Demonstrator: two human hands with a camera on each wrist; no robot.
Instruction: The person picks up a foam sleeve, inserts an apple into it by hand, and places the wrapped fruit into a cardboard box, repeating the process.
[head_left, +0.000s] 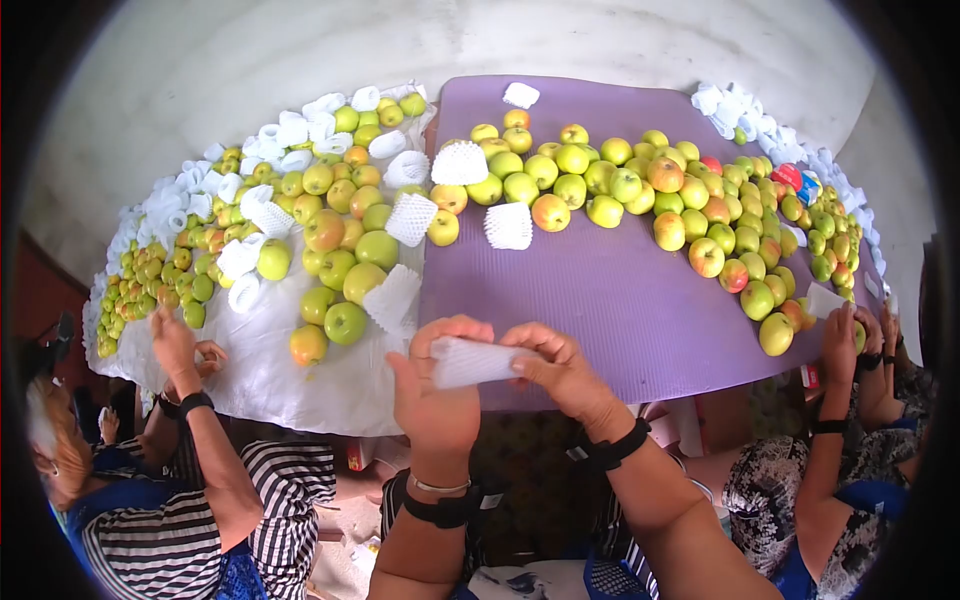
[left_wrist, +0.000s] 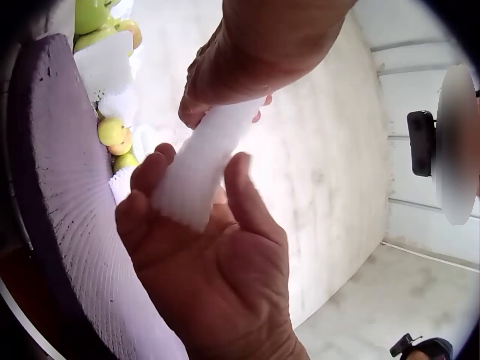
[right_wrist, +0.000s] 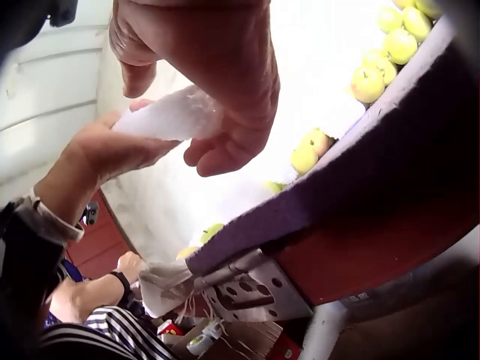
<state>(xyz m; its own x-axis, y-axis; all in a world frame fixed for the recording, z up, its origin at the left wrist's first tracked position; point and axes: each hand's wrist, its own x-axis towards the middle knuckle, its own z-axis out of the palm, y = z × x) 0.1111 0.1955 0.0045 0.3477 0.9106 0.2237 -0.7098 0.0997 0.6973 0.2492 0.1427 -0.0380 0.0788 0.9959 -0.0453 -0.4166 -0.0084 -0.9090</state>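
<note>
A white foam net sleeve [head_left: 470, 361] is held flat between both my hands at the near edge of the purple mat [head_left: 620, 300]. My left hand [head_left: 437, 385] grips its left end with fingers and thumb curled round it. My right hand [head_left: 552, 362] pinches its right end. In the left wrist view the foam sleeve [left_wrist: 201, 166] runs from my left hand's fingers [left_wrist: 146, 180] up to the right hand. In the right wrist view the foam sleeve [right_wrist: 169, 116] shows under my right hand's fingers [right_wrist: 225, 146]. Many green and yellow apples [head_left: 560, 180] lie on the table beyond.
Loose foam sleeves [head_left: 508, 225] lie among the apples on the mat and on the white sheet [head_left: 330, 380] to the left. A person in a striped top [head_left: 200, 510] reaches onto the table at left. Another person's hands [head_left: 850, 340] work at the right edge.
</note>
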